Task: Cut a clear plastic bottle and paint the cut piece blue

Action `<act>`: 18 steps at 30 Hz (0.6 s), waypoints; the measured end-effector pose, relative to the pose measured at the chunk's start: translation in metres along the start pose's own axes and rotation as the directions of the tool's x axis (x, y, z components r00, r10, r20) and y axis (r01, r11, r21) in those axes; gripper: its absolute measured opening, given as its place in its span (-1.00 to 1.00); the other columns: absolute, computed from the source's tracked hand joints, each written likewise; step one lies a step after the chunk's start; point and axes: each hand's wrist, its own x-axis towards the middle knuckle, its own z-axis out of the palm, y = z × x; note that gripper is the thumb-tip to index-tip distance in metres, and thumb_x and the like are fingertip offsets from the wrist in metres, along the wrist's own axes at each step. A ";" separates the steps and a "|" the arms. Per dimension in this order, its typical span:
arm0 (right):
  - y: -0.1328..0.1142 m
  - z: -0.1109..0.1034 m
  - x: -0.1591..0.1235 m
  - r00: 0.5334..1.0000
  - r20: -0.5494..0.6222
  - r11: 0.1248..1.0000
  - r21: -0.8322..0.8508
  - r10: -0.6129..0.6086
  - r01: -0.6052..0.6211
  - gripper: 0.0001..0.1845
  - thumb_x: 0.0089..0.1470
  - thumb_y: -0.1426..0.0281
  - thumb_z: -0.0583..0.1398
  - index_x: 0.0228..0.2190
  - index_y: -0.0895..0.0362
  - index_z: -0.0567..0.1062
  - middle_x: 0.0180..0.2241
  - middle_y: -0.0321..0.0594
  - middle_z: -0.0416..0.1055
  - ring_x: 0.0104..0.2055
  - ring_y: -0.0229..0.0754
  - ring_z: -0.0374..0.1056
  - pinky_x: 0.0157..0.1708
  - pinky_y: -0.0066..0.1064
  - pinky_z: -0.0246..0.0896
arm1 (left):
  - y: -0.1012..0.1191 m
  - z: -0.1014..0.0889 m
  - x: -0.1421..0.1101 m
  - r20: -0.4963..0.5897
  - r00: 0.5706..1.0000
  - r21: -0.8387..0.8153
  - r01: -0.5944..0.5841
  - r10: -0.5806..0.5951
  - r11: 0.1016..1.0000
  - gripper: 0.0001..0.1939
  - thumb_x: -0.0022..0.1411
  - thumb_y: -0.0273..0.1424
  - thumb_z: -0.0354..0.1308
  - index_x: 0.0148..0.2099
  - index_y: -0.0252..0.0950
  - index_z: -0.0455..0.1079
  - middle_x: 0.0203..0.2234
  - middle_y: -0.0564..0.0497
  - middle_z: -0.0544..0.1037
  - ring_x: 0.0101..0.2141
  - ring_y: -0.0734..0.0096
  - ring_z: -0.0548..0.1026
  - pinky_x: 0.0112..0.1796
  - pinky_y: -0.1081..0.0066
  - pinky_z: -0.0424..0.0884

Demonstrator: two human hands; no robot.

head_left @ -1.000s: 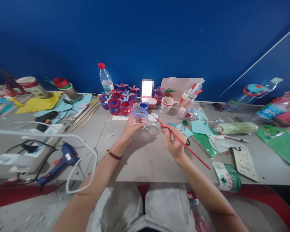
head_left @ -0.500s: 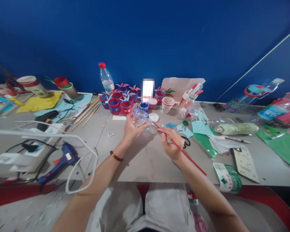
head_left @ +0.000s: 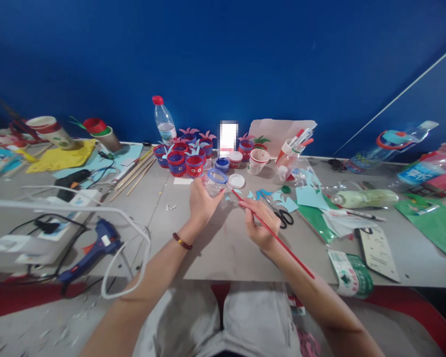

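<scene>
My left hand (head_left: 201, 201) is wrapped round a small clear plastic cup (head_left: 213, 181) with a blue-painted rim, tilted toward the right. My right hand (head_left: 259, 224) pinches a long red paintbrush (head_left: 278, 240), and its tip touches the cup's rim. Just behind stand an open blue paint pot (head_left: 221, 163), a red paint pot (head_left: 235, 158) and a white lid (head_left: 237, 180). Both hands hover over a grey cardboard sheet (head_left: 230, 248) on the table.
A cluster of red-and-blue painted cups (head_left: 186, 161) and a water bottle (head_left: 163, 121) stand at the back. A blue glue gun (head_left: 96, 245) and cables lie left. Scissors (head_left: 282, 215), cut blue and green paper (head_left: 312, 206) and a pen cup (head_left: 290, 148) lie right.
Both hands have shifted slightly left and nearer together. The cup has tilted more toward the right, and the brush tip has moved from beside the cup onto its rim.
</scene>
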 end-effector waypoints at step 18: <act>-0.001 -0.006 0.005 0.981 0.045 0.974 0.119 0.188 -0.192 -0.75 0.26 0.48 0.09 -0.16 0.07 0.56 -0.31 -0.17 0.65 -0.31 -0.16 0.60 -0.26 -0.31 0.58 | 0.000 -0.005 0.007 0.090 0.995 0.051 -0.058 0.053 0.997 -0.44 -0.03 -0.30 0.41 -0.02 -0.22 0.26 -0.13 -0.11 0.44 -0.02 0.05 0.45 0.01 0.05 0.38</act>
